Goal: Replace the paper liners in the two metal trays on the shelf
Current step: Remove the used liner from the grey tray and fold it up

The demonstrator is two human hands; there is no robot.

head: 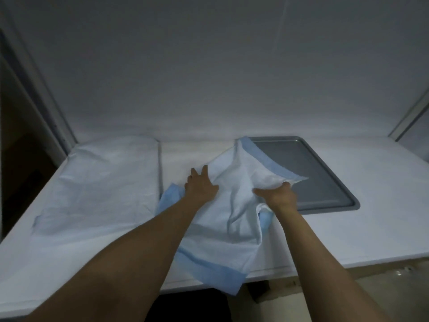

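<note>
A: Where's the liner rn?

B: I've got the crumpled liner [232, 205] centre frame. It's white paper w/ a blue border, bunched and folded. Its far corner lies over the left end of the right tray [313, 173]. The rest trails across the shelf [359, 217] towards me, and the near blue edge hangs over the shelf's front lip.

A: Tray itself?

B: Grey metal, shallow, flat on the shelf. Most of its bottom is bare, and only the left strip is under the liner.

A: Hands?

B: Left hand [200, 185] lies palm down on the liner's left part, fingers straight and spread. It's pressing, not clutching. Right hand [279, 194] has its fingers curled round a raised fold of the liner by the tray's near-left edge, a firm grip. The fold stands up off the shelf above that hand. Both forearms are bare and reach in from the bottom of frame.

A: Other tray?

B: Left tray [159, 173] sits on the shelf's left side, apart from the right one w/ bare shelf between. I only see its right rim as a thin grey line. A flat liner [104, 182], white and a bit wrinkled, covers the rest and spreads on towards the front edge.

A: Anything else?

B: White wall [209, 77] behind the shelf, dim light, dark gap at far left.
</note>
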